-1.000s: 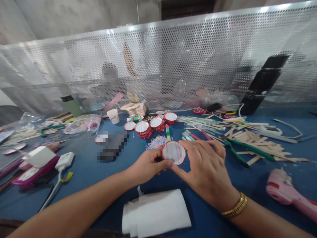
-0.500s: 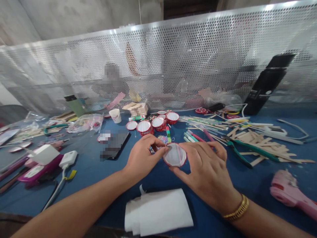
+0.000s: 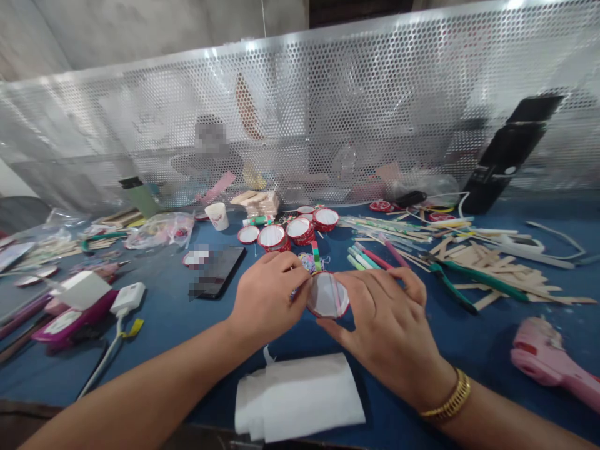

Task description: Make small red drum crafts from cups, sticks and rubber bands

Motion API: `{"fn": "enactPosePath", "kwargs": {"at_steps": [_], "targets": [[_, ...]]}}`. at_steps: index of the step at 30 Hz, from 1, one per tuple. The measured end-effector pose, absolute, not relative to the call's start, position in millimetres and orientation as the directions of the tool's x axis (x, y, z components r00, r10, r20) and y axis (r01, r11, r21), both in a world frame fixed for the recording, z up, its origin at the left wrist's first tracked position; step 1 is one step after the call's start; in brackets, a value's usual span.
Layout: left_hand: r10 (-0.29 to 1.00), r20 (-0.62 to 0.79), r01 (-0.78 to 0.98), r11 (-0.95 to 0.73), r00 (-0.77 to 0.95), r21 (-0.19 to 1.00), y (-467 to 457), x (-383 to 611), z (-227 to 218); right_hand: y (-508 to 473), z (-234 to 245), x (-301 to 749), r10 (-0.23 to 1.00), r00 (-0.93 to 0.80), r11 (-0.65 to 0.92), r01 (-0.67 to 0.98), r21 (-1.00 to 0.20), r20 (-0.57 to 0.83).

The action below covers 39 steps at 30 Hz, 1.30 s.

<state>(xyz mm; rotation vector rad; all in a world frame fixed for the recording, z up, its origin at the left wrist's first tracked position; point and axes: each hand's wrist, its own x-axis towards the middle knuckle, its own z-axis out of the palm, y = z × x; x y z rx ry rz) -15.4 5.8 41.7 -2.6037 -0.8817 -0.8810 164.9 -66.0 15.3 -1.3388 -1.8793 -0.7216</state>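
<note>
Disc (image 3: pixel 329 297) gripped by right fingers (image 3: pixel 360 292), left fingers (image 3: pixel 296 276) moved higher, closed at its rim

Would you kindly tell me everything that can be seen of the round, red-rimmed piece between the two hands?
The round piece has a whitish, slightly glossy face within a thin red rim, with a pinkish streak toward its right side; its exact material is unclear. Its face is turned up toward the camera, above the blue table. The right hand holds its right edge, thumb below. The left hand's fingertips are at its left edge, their exact grip unclear.
</note>
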Motion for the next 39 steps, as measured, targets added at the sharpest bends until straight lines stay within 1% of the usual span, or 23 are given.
{"fn": "enactPosePath", "kwargs": {"at_steps": [2, 3, 5, 11, 13, 19, 23, 25, 30, 36, 39], "targets": [[0.41, 0.626, 0.617, -0.773, 0.664, -0.149, 3, -16, 44, -66, 16, 165, 0.56, -0.207, 0.304, 0.952, 0.033, 0.802], [0.392, 0.629, 0.615, -0.768, 0.672, -0.178, 2, -16, 45, -67, 16, 165, 0.562, -0.204, 0.301, 0.953, 0.032, 0.801], [0.387, 0.628, 0.612, -0.769, 0.675, -0.184, 0, -16, 46, -68, 16, 166, 0.564, -0.204, 0.296, 0.954, 0.035, 0.8], [0.455, 0.639, 0.59, -0.807, 0.621, 0.001, 4, -15, 45, -69, 20, 166, 0.561, -0.195, 0.292, 0.956, 0.028, 0.805], [0.462, 0.639, 0.582, -0.813, 0.615, 0.028, 5, -15, 45, -69, 20, 166, 0.56, -0.191, 0.287, 0.957, 0.028, 0.806], [0.48, 0.638, 0.594, -0.803, 0.602, 0.044, 5, -14, 45, -68, 18, 167, 0.575, -0.193, 0.277, 0.96, 0.033, 0.795], [0.542, 0.621, 0.593, -0.791, 0.566, 0.15, 0, -11, 42, -67, 17, 168, 0.577, -0.185, 0.27, 0.963, 0.028, 0.795], [0.557, 0.603, 0.57, -0.798, 0.572, 0.196, -3, -9, 40, -65, 17, 170, 0.583, -0.18, 0.265, 0.964, 0.023, 0.792], [0.569, 0.562, 0.518, -0.812, 0.601, 0.269, -14, -6, 36, -59, 17, 178, 0.58, -0.16, 0.243, 0.97, 0.017, 0.799], [0.542, 0.475, 0.416, -0.839, 0.693, 0.35, -24, -3, 30, -54, 15, 189, 0.589, -0.107, 0.21, 0.977, -0.024, 0.801], [0.584, 0.421, 0.412, -0.801, 0.693, 0.433, -24, -1, 27, -53, 16, 192, 0.581, -0.108, 0.213, 0.977, -0.022, 0.807]]}}
